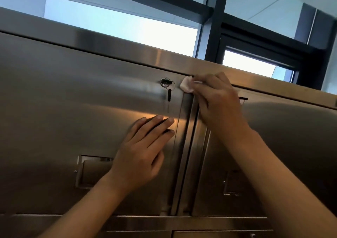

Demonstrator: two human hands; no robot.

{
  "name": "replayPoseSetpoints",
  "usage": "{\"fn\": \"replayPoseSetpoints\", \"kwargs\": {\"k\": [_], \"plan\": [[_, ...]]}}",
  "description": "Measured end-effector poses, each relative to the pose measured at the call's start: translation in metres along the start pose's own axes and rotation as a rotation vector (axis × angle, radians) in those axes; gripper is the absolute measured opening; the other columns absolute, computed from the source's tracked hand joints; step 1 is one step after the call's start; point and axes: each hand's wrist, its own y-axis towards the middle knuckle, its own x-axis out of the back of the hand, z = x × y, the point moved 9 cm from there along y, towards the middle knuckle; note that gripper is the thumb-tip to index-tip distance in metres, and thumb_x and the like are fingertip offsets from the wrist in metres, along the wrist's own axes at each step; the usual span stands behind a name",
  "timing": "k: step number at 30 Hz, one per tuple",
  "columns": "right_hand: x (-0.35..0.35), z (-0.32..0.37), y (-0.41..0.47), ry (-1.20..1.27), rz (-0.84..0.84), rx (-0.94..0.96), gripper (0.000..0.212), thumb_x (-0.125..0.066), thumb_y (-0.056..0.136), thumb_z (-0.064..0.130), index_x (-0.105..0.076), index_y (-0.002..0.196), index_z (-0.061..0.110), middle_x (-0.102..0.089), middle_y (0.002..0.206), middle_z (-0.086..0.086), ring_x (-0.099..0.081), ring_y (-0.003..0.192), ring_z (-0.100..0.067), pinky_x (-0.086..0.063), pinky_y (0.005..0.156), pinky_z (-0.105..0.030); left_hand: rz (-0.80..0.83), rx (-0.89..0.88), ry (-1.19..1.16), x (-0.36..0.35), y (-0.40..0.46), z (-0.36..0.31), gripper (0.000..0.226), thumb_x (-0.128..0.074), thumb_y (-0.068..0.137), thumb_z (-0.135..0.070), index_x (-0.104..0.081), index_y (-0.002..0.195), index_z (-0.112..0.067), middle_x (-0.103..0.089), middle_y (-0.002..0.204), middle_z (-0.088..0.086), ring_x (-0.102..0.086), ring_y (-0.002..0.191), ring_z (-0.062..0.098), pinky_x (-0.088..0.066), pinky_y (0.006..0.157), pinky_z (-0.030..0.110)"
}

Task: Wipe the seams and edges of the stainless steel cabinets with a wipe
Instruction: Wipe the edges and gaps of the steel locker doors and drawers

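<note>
Two stainless steel cabinet doors point(73, 101) fill the view, split by a vertical seam point(187, 146) in the middle. My right hand point(218, 101) holds a small white wipe point(187, 85) and presses it on the top of that seam, just under the cabinet's top edge point(145, 55). My left hand point(144, 150) lies flat with straight fingers on the left door, beside the seam.
A lock with a key and hanging key ring point(166, 84) sits on the left door, close to the wipe. A second key point(243, 99) pokes out behind my right hand. Recessed handles point(91, 172) point(230, 184) sit lower on both doors. Windows with dark frames point(215, 27) stand above.
</note>
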Motion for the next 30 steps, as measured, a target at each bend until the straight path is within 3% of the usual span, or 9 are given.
{"fn": "replayPoseSetpoints", "kwargs": {"k": [6,12,21,30], "plan": [[-0.015,-0.001,-0.010,0.021,0.018,0.027,0.024,-0.062,0.095,0.005,-0.074,0.115,-0.001,-0.070,0.124,-0.014,-0.059,0.110,-0.033,-0.053,0.089,-0.038,0.012,-0.003,0.009,-0.004,-0.001,0.002,0.049,-0.068,0.091,-0.008,-0.064,0.140,-0.011,-0.046,0.159,0.007,-0.037,0.152,0.026,-0.034,0.120,0.055],[-0.028,0.015,-0.045,0.035,0.114,0.083,0.027,-0.073,0.088,0.001,-0.073,0.115,0.001,-0.070,0.123,-0.014,-0.057,0.106,-0.030,-0.045,0.091,-0.029,0.002,-0.010,0.025,-0.001,-0.001,0.000,0.047,-0.066,0.090,-0.007,-0.066,0.137,-0.011,-0.048,0.158,0.007,-0.038,0.151,0.025,-0.033,0.121,0.052],[-0.047,0.044,-0.110,0.122,0.316,0.115,0.034,-0.077,0.086,-0.001,-0.072,0.120,0.002,-0.067,0.128,-0.011,-0.056,0.111,-0.027,-0.049,0.095,-0.030,0.048,-0.025,0.049,-0.004,-0.009,0.000,0.045,-0.057,0.095,-0.012,-0.063,0.140,-0.011,-0.045,0.160,0.008,-0.034,0.153,0.026,-0.031,0.123,0.052],[-0.042,0.046,-0.117,0.159,0.321,0.134,0.035,-0.072,0.087,0.001,-0.071,0.122,0.004,-0.066,0.128,-0.011,-0.057,0.115,-0.025,-0.052,0.096,-0.030,0.049,-0.023,0.047,-0.003,-0.010,-0.001,0.046,-0.058,0.095,-0.012,-0.062,0.141,-0.011,-0.043,0.161,0.008,-0.033,0.154,0.026,-0.030,0.123,0.052]]}}
